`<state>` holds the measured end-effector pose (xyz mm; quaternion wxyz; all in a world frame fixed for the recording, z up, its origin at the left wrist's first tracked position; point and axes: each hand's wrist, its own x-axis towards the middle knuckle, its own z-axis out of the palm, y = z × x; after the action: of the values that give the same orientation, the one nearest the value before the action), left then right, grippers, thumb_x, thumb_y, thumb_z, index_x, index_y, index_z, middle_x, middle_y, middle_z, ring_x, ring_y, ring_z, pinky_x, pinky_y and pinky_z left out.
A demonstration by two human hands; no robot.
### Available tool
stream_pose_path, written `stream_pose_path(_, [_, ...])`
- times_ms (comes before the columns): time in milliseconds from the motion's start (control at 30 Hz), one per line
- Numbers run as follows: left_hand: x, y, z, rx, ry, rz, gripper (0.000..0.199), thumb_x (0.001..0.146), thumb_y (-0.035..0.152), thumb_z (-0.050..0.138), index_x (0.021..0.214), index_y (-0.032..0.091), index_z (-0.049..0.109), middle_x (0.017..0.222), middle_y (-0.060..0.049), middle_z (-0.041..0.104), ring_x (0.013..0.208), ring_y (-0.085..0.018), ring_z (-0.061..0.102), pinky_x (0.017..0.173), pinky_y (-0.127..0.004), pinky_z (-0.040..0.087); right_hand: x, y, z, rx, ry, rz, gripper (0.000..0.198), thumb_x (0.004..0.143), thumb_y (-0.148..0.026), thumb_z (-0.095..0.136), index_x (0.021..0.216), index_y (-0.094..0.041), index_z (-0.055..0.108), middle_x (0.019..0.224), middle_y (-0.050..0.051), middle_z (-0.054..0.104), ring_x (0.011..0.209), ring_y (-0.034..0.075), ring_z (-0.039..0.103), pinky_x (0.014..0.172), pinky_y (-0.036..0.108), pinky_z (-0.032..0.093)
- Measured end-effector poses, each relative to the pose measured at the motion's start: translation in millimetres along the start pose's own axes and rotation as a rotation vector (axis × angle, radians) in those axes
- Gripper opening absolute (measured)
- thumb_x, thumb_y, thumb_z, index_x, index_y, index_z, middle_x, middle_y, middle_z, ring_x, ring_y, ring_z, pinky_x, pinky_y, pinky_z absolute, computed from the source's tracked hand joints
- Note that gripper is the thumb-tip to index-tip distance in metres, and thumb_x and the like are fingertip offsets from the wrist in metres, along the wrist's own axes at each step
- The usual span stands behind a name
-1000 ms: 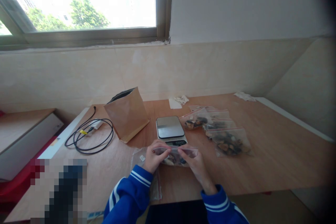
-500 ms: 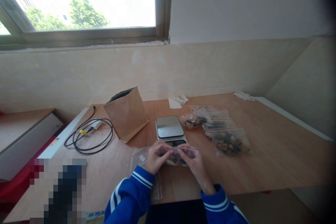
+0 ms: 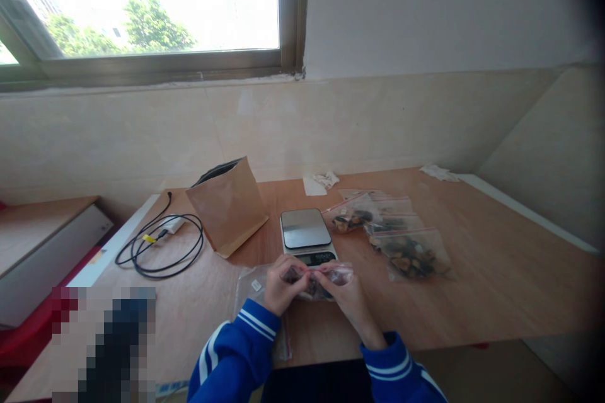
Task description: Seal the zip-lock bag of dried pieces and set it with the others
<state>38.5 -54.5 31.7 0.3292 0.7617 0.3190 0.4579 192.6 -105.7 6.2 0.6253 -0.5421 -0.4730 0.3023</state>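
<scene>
Both hands pinch one small zip bag (image 3: 316,282) along its red-striped top edge, the left hand (image 3: 282,284) and right hand (image 3: 344,293) nearly touching at the seal. It is clear plastic, with dark and tan pieces showing inside, and sits low over the wooden table (image 3: 496,277). Just beyond the grip stands one digital scale (image 3: 307,233). Right of it lie about three filled zip bags (image 3: 397,236); left of it, one kraft paper pouch (image 3: 229,204) and one coiled black cable (image 3: 161,242).

You see through one head camera, looking forward and down across the worktop (image 3: 472,277) toward the window (image 3: 142,6) at 12 o'clock. Your hands sit close at 6 o'clock.
</scene>
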Motion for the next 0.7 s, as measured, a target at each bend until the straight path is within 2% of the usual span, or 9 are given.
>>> stream_pose_path(100, [0.0,-0.7,1.1,0.010,0.009,-0.006,0.014,0.080,0.029,0.064,0.072,0.017,0.064,0.075,-0.005,0.065,0.073,-0.016,0.060,0.068,-0.028,0.048,-1.3,0.6,2.4,-0.036,0.041,-0.024,0.018,0.072,-0.037,0.072,0.072,-0.019,0.071,0.075,0.005,0.069,0.076,0.021,0.065,0.074,0.034,0.054])
stream_pose_path(233, [0.9,0.2,-1.0,-0.017,-0.028,-0.016,0.017,0.083,0.032,0.062,0.077,0.017,0.067,0.078,-0.006,0.067,0.077,-0.017,0.061,0.072,-0.030,0.048,-0.1,-1.9,1.6,-0.016,-0.009,-0.040,0.018,0.076,-0.037,0.069,0.075,-0.019,0.072,0.075,0.006,0.070,0.076,0.021,0.066,0.074,0.035,0.055])
stream_pose_path(500, [1.0,-2.8,-2.4,0.047,-0.076,0.017,0.013,0.084,0.031,0.063,0.083,0.019,0.069,0.083,-0.006,0.067,0.083,-0.017,0.061,0.076,-0.029,0.048,0.4,2.6,0.0,-0.017,-0.016,-0.001,0.023,0.074,-0.038,0.071,0.089,-0.021,0.074,0.093,0.009,0.072,0.088,0.024,0.067,0.082,0.039,0.055])
stream_pose_path(700, [-0.4,-1.2,-2.6,0.083,-0.067,0.029,0.012,0.084,0.029,0.061,0.079,0.018,0.066,0.080,-0.005,0.065,0.079,-0.017,0.060,0.073,-0.028,0.047,1.4,4.2,0.6,-0.043,-0.074,-0.017,0.017,0.078,-0.036,0.068,0.081,-0.020,0.074,0.081,0.007,0.072,0.082,0.023,0.068,0.080,0.038,0.054])
